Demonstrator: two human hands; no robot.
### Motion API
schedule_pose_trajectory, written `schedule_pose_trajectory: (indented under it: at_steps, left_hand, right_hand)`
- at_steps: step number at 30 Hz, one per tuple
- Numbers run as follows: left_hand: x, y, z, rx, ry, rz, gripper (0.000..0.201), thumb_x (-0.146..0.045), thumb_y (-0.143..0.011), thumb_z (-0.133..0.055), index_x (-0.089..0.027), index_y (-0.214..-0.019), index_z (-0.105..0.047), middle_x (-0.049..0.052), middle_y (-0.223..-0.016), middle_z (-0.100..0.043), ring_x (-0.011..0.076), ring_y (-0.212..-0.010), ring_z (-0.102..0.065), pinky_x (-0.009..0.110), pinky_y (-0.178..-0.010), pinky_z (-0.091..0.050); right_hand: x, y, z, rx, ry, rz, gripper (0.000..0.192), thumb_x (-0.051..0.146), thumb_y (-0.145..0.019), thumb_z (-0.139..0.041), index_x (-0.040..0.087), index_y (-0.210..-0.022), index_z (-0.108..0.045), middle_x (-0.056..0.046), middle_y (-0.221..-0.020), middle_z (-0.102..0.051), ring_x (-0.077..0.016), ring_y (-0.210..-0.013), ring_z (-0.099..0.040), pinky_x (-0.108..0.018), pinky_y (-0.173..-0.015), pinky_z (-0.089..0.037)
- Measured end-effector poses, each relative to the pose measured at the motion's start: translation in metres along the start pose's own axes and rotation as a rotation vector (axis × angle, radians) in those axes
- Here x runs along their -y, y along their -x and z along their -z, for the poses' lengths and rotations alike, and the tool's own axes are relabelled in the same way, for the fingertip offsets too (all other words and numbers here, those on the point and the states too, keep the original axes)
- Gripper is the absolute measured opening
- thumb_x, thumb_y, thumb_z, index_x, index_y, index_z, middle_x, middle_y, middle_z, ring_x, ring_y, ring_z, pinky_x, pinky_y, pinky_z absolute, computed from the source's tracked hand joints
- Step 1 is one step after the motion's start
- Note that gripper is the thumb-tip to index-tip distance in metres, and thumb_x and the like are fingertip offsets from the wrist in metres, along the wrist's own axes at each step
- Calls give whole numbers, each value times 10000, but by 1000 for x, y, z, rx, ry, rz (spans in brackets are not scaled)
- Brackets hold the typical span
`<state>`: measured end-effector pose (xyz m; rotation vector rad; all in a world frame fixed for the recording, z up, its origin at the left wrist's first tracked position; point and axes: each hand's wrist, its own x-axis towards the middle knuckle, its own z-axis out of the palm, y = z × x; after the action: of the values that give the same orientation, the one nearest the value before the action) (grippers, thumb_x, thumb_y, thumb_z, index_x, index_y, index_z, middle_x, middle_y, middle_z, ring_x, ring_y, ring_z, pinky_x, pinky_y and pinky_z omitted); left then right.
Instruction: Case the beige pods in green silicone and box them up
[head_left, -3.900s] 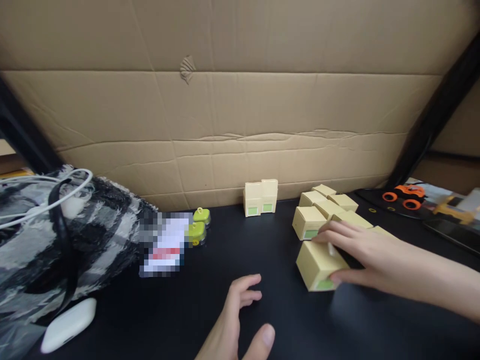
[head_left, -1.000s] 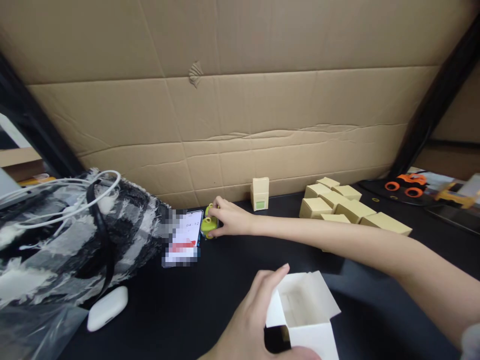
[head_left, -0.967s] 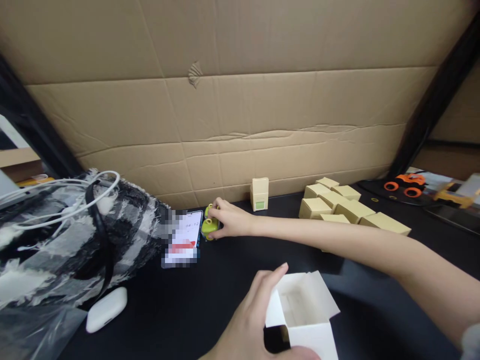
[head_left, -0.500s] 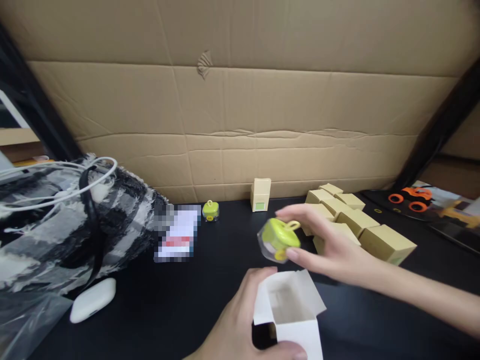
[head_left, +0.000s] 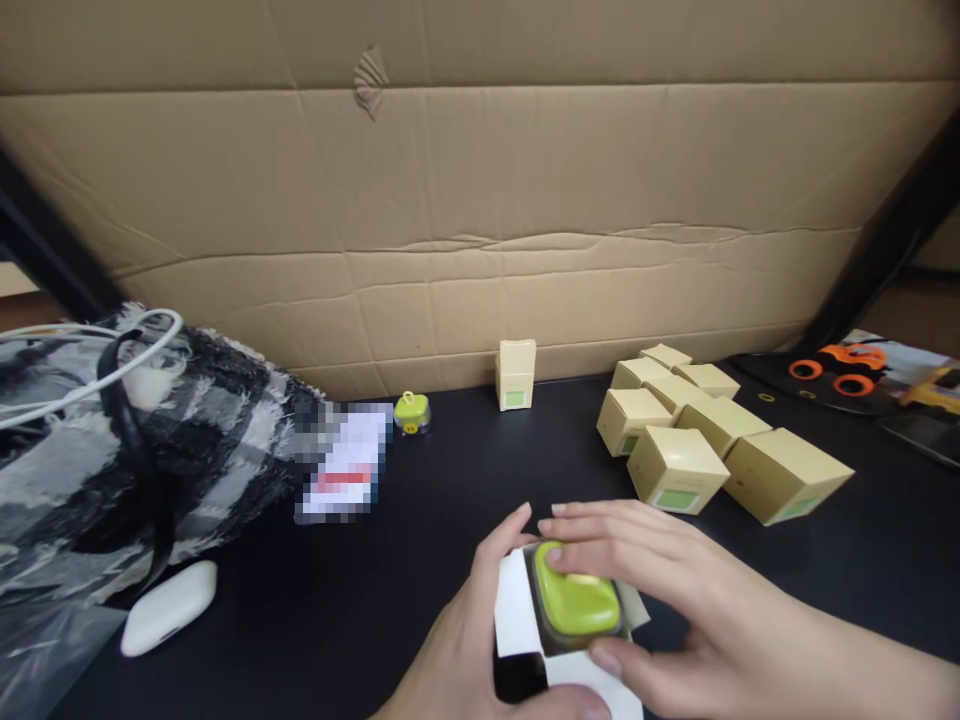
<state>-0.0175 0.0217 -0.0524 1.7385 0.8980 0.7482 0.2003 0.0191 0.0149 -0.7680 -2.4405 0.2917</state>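
Low in the head view, my left hand (head_left: 480, 640) wraps round an open white box (head_left: 517, 605) with its flaps folded out. A small green-lidded clear container (head_left: 581, 600) sits in the mouth of this box, lid up. My right hand (head_left: 660, 590) is on the container, fingers over its lid and thumb at the near side by the box edge. Part of the lid's yellow loop shows under the fingers. Farther back stands a matching green-lidded container (head_left: 412, 413), apart from both hands.
Several closed cream boxes (head_left: 679, 467) are grouped at the right. One tall cream box (head_left: 516, 375) stands by the cardboard wall (head_left: 480, 180). At left are a white rounded case (head_left: 169, 607), a blurred card (head_left: 349, 465) and shaggy black-and-white fabric (head_left: 217, 450). An orange toy car (head_left: 840, 368) lies far right.
My right hand has brought the green-lidded container down and left-toward me, from above the white box into its opening. My left hand still holds the box. The camera view has shifted slightly.
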Motion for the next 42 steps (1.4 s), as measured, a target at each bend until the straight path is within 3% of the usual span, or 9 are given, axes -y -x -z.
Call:
schedule_pose_trajectory:
  at_steps: [4, 8, 10, 14, 19, 24, 29, 36, 42]
  left_hand:
    - [2, 2, -3, -12, 50, -33, 1009, -406, -685, -768, -309, -1448, -114, 131, -1389, -473, 316, -1189, -566, 491, -1015, -435]
    - [12, 4, -7, -189, 87, -153, 1089, -497, -542, -848, -304, -1377, -174, 153, -1405, -434, 349, -1248, -500, 523, -1030, -408]
    - [10, 4, -6, -296, 59, -243, 873, -565, -571, -804, -289, -1265, -351, 130, -1410, -427, 353, -1298, -430, 522, -1056, -374]
    - [-8, 7, -5, -338, -11, -330, 346, -484, -942, -387, -274, -1181, -523, 81, -1267, -537, 254, -1236, -481, 432, -1047, -383]
    - [-19, 9, -8, -286, -120, -294, 316, -385, -964, -382, -284, -1145, -621, 73, -1270, -541, 239, -1188, -528, 356, -1024, -407]
    - [-17, 9, -4, -232, -96, -232, 330, -450, -922, -461, -291, -1156, -631, 84, -1259, -566, 255, -1161, -552, 359, -1013, -420]
    - [-21, 11, 0, -90, -65, -213, 439, -530, -849, -552, -313, -1229, -588, 70, -1314, -542, 290, -1226, -505, 366, -1051, -374]
    - [-19, 14, -8, -191, 66, -223, 689, -292, -801, -700, -369, -1359, -303, 40, -1334, -535, 235, -1229, -516, 363, -1057, -391]
    - [-16, 12, -6, -160, -13, -202, 620, -327, -771, -731, -365, -1307, -421, 31, -1284, -530, 246, -1191, -525, 353, -1045, -392]
  right_hand:
    - [0, 5, -5, 19, -1, -62, 231, 178, -799, -622, 221, -1025, -626, -108, -1228, -594, -218, -1138, -583, -303, -907, -528]
    - [-6, 18, -9, -138, 14, -98, 484, 253, -775, -665, 247, -1228, -494, -103, -1069, -557, -220, -993, -617, -290, -800, -571]
    - [-11, 24, -8, -189, -24, -77, 521, 331, -801, -655, 265, -1266, -431, -86, -1024, -572, -222, -961, -624, -298, -813, -566]
    - [-18, 25, 1, -110, -146, 47, 556, 519, -872, -540, 313, -1347, -338, -85, -1170, -625, -255, -1108, -605, -346, -945, -508]
    - [-20, 15, 7, 46, -153, 161, 691, 379, -787, -675, 310, -1383, -331, -80, -1208, -663, -279, -1114, -626, -382, -996, -463]
    - [-18, 24, -2, -92, -113, 116, 575, 404, -902, -554, 356, -1409, -289, -76, -1220, -647, -227, -1114, -628, -318, -917, -531]
    - [-12, 26, -2, -151, -62, 25, 535, 107, -876, -504, 365, -1336, -413, -56, -1148, -631, -161, -1118, -615, -213, -866, -550]
    - [-10, 16, -12, -152, -369, -187, 376, 105, -876, -556, 340, -1170, -552, -14, -1178, -649, -150, -1131, -605, -234, -921, -527]
    - [-10, 15, -14, -150, -465, -209, 387, 79, -867, -559, 338, -1154, -563, 13, -1086, -682, -132, -1021, -651, -215, -865, -547]
